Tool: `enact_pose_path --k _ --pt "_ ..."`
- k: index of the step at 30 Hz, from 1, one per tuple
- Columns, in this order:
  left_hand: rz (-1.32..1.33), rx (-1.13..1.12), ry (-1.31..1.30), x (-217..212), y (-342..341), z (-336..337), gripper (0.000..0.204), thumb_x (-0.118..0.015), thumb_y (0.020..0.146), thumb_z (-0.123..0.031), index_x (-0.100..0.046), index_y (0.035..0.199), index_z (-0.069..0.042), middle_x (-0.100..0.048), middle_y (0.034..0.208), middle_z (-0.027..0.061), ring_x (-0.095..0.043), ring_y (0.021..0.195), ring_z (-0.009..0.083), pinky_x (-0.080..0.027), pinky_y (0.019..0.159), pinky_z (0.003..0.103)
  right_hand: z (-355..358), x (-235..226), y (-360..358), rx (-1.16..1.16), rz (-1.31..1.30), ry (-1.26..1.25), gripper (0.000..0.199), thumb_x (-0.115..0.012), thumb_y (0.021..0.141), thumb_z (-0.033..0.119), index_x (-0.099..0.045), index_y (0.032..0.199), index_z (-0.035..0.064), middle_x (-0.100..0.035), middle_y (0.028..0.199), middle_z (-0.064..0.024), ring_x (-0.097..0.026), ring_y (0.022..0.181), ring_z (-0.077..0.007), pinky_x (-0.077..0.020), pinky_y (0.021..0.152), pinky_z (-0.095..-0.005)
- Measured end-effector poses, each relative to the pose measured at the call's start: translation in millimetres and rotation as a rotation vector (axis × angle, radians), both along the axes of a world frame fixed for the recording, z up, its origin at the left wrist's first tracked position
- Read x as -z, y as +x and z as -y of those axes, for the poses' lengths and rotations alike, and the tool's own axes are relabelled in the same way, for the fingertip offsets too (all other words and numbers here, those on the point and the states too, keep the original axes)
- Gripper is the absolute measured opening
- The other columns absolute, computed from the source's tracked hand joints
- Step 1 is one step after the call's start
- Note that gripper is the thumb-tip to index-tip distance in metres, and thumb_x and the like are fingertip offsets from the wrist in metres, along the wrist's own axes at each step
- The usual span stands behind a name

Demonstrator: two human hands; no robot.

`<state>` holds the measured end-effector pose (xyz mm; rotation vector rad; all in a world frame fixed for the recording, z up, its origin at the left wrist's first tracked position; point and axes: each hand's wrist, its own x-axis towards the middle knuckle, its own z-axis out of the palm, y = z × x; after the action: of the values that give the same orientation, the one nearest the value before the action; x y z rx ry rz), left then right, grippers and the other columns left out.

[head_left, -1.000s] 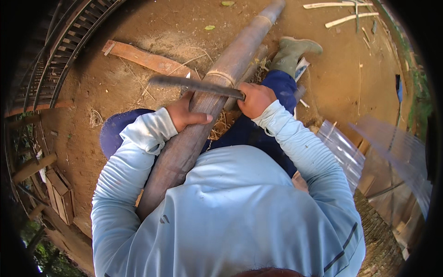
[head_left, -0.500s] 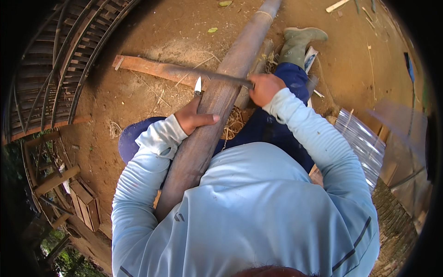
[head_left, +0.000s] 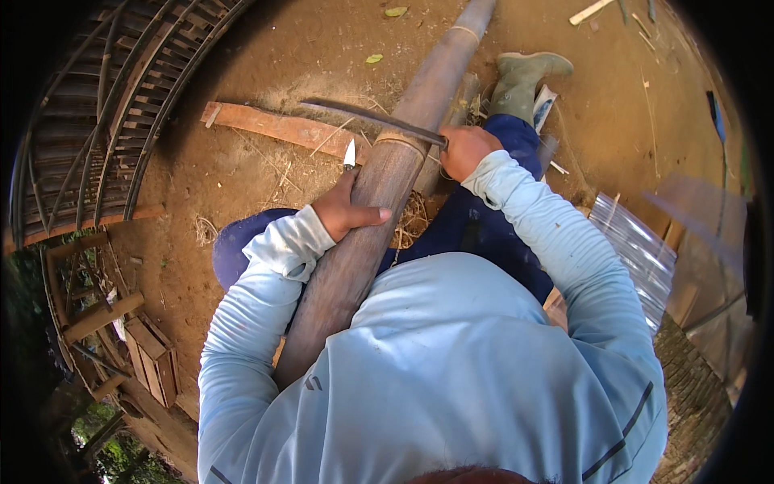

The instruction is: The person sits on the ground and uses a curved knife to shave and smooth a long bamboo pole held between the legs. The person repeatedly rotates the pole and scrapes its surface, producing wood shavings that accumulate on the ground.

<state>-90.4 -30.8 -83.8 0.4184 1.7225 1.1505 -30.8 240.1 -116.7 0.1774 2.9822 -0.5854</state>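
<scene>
A thick brown bamboo pole [head_left: 355, 226] slants from beside my left side, across my lap, to the far ground. My left hand [head_left: 348, 211] grips it from the left, thumb lying on top, other fingers mostly hidden. Just beyond that hand, a small knife [head_left: 349, 153] points away, its dark handle close to my fingers; whether they hold it I cannot tell. My right hand [head_left: 465, 152] is closed round the handle end of a machete [head_left: 359, 114]. Its long, dark blade lies across the pole, just past a pale ring at a joint, with the tip out to the left.
A reddish plank [head_left: 278, 127] and fibre shavings lie on the dirt. My booted leg [head_left: 524, 85] stretches out on the right. At far left stands a slatted bamboo structure [head_left: 72, 121], with a wooden frame below it. Clear corrugated sheeting [head_left: 633, 250] leans at right.
The machete has shifted slightly farther along the pole, uncovering the pale joint ring, and its blade now stands apart from the plank. My left hand keeps its place on the pole.
</scene>
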Motion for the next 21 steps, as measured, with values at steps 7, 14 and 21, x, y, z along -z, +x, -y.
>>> enact_pose_path --k 7,14,21 --pt "0.045 -0.009 0.037 2 1 0 0.104 -0.082 0.076 -0.039 -0.027 0.148 0.011 -0.051 0.136 0.0261 -0.053 0.125 0.0320 -0.040 0.110 0.040 -2 -5 -1 -0.034 0.016 0.040 0.018 -0.060 0.085 0.016 -0.067 0.100 0.0089 -0.072 0.095 -0.0192 -0.069 0.090 -0.0406 -0.0550 0.080 -0.0499" --pt "-0.086 0.015 0.008 10 -2 -1 0.104 -0.083 0.075 -0.039 -0.028 0.147 0.012 -0.051 0.137 0.0254 -0.052 0.126 0.0325 -0.039 0.111 0.040 -9 0 1 -0.027 -0.027 0.014 0.020 -0.065 0.080 0.015 -0.067 0.098 0.0082 -0.070 0.090 -0.0201 -0.067 0.090 -0.0411 -0.0540 0.081 -0.0496" --pt "-0.087 0.015 0.022 8 -2 -2 0.106 -0.083 0.074 -0.041 -0.028 0.147 0.012 -0.052 0.136 0.0255 -0.052 0.126 0.0325 -0.039 0.110 0.040 8 -13 14 -0.133 -0.012 -0.024 0.019 -0.062 0.084 0.017 -0.068 0.100 0.0096 -0.071 0.090 -0.0180 -0.069 0.088 -0.0397 -0.0548 0.079 -0.0497"
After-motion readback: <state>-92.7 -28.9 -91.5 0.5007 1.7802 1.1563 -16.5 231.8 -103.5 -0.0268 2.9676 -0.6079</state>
